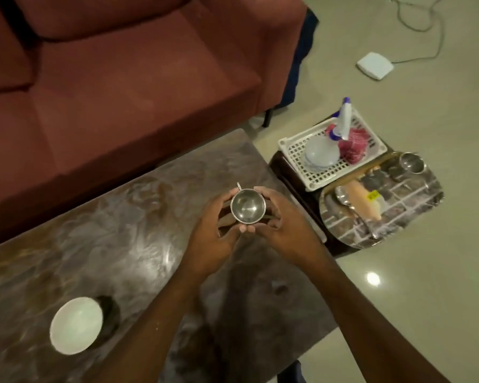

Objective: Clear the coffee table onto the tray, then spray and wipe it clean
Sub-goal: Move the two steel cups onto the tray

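Steel catches the light in the small cup [247, 206] held between both hands over the dark marbled bench [100, 244]. The left hand [216, 230] curls around the cup's left side, fingers bent under it and thumb near the rim; the right hand [282, 225] closes on the right side, its fingertips wrapped over the far rim and its thumb meeting the left thumb just below the cup. The cup sits upright, mouth facing up, with its thin handle poking out at the far left, clear of both hands.

A white bowl [76, 325] rests on the bench near its left front, well apart from the hands. To the right of the bench, on a low dark stand, lies a shiny steel tray [415, 205] carrying a spoon [351, 208] and a second steel cup [412, 162] at its far edge. Behind the tray, a white slotted basket [293, 150] holds a spray bottle [343, 123] and a red cloth [356, 146]. A maroon sofa [122, 78] stands beyond the bench.
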